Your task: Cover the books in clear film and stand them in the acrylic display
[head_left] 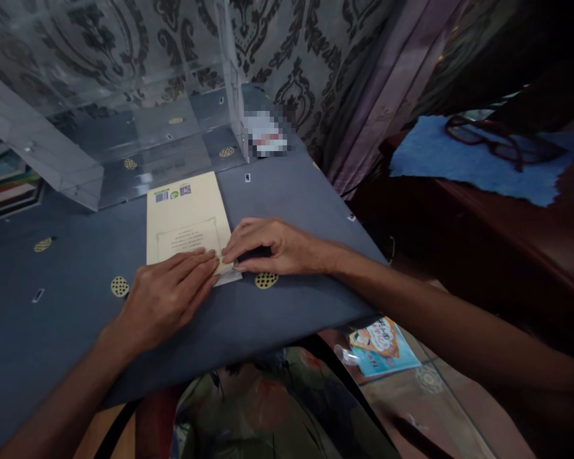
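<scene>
A cream-coloured book (184,207) lies on the dark blue-grey tablecloth, its printed cover facing up with a barcode and a square code at the far end. Across its near edge my left hand (165,293) rests flat, fingers stretched out and pressing on the cover. My right hand (272,245) pinches the near right corner of the book between thumb and fingers. A whitish page edge shows beneath that corner. My fingers hide part of the corner, so its exact fold cannot be made out.
A clear acrylic stand (167,143) is behind the book, with several stacked books (9,185) at far left. A blurred white item (268,134) sits at the back. Glasses (488,137) lie on a blue cloth (425,153) at right. A colourful booklet (385,350) is below the table edge.
</scene>
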Tool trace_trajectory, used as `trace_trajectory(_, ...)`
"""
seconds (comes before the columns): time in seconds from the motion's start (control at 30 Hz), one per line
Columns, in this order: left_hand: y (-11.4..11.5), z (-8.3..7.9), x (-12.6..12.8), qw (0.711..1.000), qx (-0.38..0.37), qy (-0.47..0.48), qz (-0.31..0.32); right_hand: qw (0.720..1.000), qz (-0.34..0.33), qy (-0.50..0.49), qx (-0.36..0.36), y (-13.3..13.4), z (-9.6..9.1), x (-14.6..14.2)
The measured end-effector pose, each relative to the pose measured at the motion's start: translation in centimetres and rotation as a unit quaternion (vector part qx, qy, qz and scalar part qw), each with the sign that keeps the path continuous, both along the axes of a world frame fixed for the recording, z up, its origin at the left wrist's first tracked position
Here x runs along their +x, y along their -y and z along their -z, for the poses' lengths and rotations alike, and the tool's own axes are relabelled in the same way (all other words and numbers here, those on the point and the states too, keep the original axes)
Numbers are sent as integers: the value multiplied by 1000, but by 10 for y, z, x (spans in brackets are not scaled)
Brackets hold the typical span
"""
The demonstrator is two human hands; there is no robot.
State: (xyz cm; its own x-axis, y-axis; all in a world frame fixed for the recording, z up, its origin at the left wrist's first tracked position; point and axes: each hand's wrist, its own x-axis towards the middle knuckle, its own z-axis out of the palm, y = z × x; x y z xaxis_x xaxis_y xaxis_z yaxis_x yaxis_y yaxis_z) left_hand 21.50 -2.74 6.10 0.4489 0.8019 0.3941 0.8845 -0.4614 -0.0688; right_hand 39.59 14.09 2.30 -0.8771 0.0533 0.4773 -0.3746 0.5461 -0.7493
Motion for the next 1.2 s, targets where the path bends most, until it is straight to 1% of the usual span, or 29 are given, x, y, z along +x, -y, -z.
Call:
trace_trajectory(0.1,0,0,0,1000,3,-5,3,1000,-10,-3,1,-1,1,0)
trace_trajectory(0.37,1,2,0,1000,5,-10,-2,1000,-6,-3,3,-3,5,-1)
trace_trajectory(0.93,1,3,0,1000,13,-21,2,1000,-6,-1,7,-2,4,-1)
trace_trajectory(1.2,1,5,0,1000,15,-8,-2,1000,-4,3,7,-2,4,-1)
